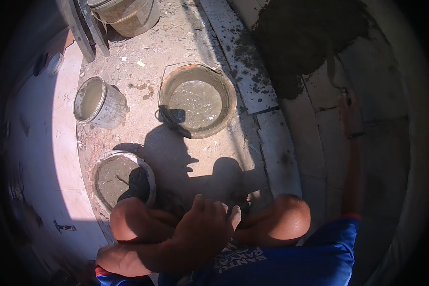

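Note:
My right hand (pixel 350 114) is closed round the handle of a trowel (pixel 332 69), out to the right over the tiles. Its blade points forward, near the edge of a wide patch of dark wet mortar (pixel 310 33). My left hand (pixel 205 224) hangs above my lap, between my knees. Its fingers are loosely bent, the thumb stands apart, and nothing shows in it. By my left knee stands a bucket (pixel 153 178) of grey mortar with a dark object lying over its rim. Ahead of me is a wide round tub (pixel 230 97) with watery grey mix in it.
A smaller whitish bucket (pixel 110 107) with murky liquid leans left of the tub. Farther off stand a larger lidded bucket (pixel 133 19) and wooden boards (pixel 83 28). Pale tiles (pixel 279 143) border the gritty ground (pixel 143 76). A tap (pixel 64 227) is on the left.

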Tool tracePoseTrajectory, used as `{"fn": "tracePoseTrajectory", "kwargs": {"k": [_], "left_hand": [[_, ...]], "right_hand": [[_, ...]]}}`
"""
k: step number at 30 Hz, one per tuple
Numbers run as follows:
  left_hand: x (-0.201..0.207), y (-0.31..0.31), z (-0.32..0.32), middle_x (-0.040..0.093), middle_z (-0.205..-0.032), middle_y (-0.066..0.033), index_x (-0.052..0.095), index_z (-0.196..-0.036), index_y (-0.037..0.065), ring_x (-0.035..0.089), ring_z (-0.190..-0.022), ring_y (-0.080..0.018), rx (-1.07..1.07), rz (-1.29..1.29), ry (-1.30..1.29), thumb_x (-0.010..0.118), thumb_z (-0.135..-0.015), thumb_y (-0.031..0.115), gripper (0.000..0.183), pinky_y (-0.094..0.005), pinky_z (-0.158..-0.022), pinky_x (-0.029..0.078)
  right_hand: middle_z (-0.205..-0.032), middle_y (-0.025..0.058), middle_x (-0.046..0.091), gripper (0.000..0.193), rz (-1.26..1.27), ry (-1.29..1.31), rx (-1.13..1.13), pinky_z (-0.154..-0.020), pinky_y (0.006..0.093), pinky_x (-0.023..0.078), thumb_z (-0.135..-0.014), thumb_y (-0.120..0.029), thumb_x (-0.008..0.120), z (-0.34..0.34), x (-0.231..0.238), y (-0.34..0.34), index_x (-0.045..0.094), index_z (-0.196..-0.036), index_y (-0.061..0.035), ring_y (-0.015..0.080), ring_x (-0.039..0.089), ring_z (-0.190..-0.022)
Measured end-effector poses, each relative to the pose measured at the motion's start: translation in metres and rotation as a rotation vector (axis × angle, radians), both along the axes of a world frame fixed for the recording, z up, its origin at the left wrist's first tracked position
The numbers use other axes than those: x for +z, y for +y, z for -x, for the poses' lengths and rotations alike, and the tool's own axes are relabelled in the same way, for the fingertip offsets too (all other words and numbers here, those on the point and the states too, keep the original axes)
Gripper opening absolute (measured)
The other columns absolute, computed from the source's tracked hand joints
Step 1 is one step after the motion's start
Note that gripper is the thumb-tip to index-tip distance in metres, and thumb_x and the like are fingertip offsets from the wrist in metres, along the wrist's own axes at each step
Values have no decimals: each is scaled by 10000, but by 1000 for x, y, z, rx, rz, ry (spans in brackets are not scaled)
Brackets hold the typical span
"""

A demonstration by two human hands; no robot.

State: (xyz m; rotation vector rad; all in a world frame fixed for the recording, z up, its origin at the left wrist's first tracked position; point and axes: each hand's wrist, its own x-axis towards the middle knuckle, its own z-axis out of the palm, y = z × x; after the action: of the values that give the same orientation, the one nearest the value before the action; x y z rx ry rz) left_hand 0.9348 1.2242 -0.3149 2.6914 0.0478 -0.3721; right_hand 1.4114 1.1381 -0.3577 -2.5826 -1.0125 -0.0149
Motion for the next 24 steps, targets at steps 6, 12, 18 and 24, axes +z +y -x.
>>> {"fn": "tracePoseTrajectory", "kwargs": {"k": [6,12,18,24], "left_hand": [[-22,-3,-31,639,-953,-157,534,-1275,17,622,-852,-273,-28,-41,-3,601,-844,206,475,-423,-801,446],[-25,-9,-24,649,-984,-167,540,-1257,28,633,-902,-297,-15,9,80,553,-887,227,420,-471,-871,434],[-13,-9,-8,640,-1004,-183,533,-1260,10,625,-931,-313,52,-12,63,504,-917,224,405,-503,-917,415],[-12,-12,2,647,-993,-190,544,-1240,-3,632,-901,-313,80,-37,-16,501,-914,218,396,-512,-920,422]], "right_hand": [[-926,166,637,318,-198,548,341,-654,355,478,-850,-131,589,83,-49,9,600,-1145,-14,235,624,-725],[-935,223,659,193,580,-215,593,-742,435,540,-847,-114,561,169,-67,126,609,-1007,-17,361,666,-827],[-897,219,692,173,650,-102,706,-765,427,565,-815,-123,600,200,-137,188,690,-855,18,351,689,-873],[-893,226,680,276,510,176,871,-775,469,528,-749,-178,675,207,-146,180,667,-985,-34,401,656,-889]]}}
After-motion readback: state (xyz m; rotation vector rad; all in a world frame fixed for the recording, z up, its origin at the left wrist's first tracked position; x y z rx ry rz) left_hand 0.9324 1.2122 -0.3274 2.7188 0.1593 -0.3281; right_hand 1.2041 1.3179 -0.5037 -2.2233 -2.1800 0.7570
